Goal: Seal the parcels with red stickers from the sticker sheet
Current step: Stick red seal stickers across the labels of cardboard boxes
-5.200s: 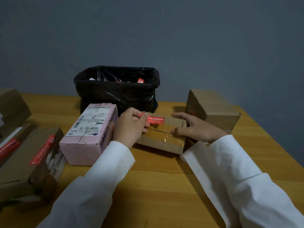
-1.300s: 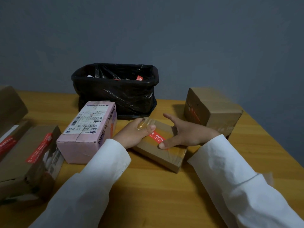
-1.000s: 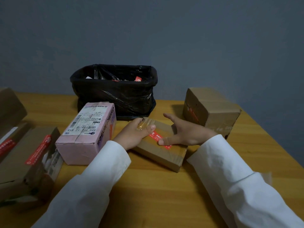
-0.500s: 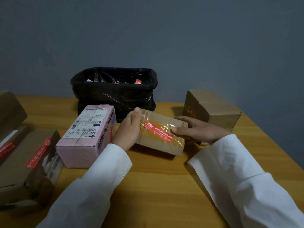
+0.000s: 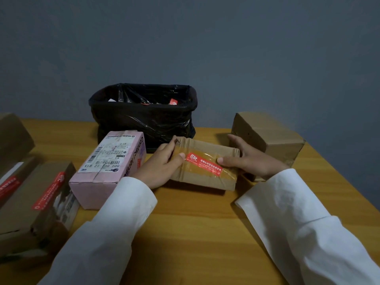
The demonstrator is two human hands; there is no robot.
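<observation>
brown cardboard parcel sits mid-counter, red sticker across its taped top. i see my left hand gripping its left end, my right hand its right, fingers curled round. pink box crowds the left; bare counter lies in front.

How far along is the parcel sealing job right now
Done: two brown boxes at the left carry red stickers. In hand: the left hand and right hand grip a small brown parcel with a red sticker already across its taped top. Possibly left: the pink box and the brown box at the right show no sticker on top. No sticker sheet is visible.
</observation>
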